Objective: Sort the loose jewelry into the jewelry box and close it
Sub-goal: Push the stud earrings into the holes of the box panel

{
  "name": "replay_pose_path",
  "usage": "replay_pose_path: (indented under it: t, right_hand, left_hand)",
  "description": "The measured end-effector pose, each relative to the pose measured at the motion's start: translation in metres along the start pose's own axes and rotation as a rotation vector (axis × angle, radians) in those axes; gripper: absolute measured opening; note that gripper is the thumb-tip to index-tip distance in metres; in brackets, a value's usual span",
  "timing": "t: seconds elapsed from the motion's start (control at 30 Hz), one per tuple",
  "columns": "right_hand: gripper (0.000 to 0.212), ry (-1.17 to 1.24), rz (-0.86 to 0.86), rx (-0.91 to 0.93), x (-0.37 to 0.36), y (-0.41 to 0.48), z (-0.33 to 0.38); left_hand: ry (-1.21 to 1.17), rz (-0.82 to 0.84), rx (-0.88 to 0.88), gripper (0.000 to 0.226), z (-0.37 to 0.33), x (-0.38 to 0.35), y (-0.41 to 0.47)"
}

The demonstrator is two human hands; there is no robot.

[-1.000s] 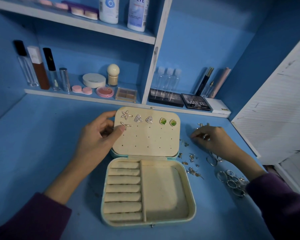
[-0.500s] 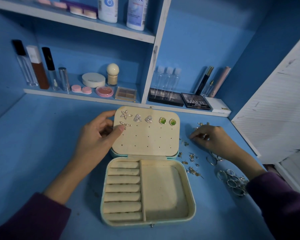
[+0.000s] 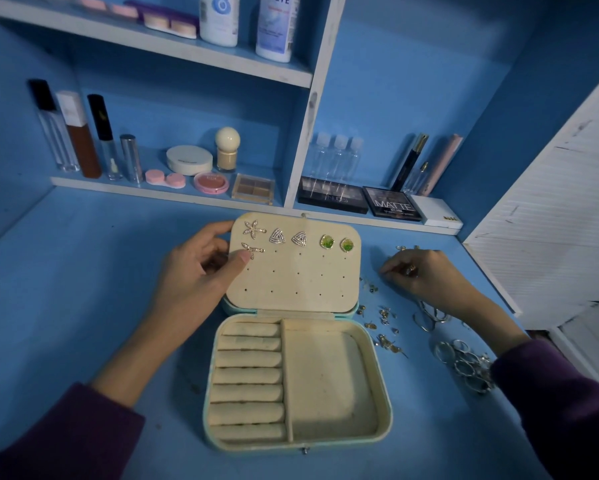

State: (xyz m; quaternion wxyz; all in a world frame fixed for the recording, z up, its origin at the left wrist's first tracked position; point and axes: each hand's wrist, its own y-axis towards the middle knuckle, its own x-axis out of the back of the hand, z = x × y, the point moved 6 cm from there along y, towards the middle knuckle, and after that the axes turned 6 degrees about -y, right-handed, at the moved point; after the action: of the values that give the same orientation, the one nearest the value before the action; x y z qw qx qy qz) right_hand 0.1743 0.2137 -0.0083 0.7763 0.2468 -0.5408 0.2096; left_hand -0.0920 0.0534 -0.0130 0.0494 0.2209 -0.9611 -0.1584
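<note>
Single head-worn wide-angle view, looking forward-down, close above jewelry box; shelves beyond.

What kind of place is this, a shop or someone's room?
Probably a home vanity nook: shelves hold makeup palettes and bottles, and an open jewelry box sits on the blue counter.
</note>
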Motion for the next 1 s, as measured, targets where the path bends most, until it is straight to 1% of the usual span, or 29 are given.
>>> replay_pose_path:
  t: [0.27,0.77,0.83,0.87,0.93,1.0]
  right_hand:
    - [0.006,-0.029,0.076,0.007,-0.002,0.006,0.003]
    - [0.007,-0.054,0.085,0.008,-0.007,0.009,0.007]
    - [0.010,0.043,0.065,-0.018,-0.004,0.008,0.009]
    - [0.011,0.135,0.052,-0.048,-0.002,0.007,0.010]
    - [0.010,0.402,0.040,-0.125,0.002,0.004,0.015]
    - [0.013,0.662,0.031,-0.163,0.007,0.000,0.023]
  left_hand:
    - [-0.017,0.001,0.005,0.036,0.000,0.000,-0.001]
    - [-0.010,-0.004,-0.001,0.037,0.002,0.000,0.000]
    - [-0.013,-0.002,-0.006,0.037,0.000,0.000,0.000]
    - [-0.011,-0.001,-0.010,0.037,-0.001,0.000,-0.001]
    - [-0.012,0.001,-0.025,0.036,-0.003,0.000,-0.002]
    - [-0.013,0.003,-0.051,0.035,-0.006,0.001,-0.005]
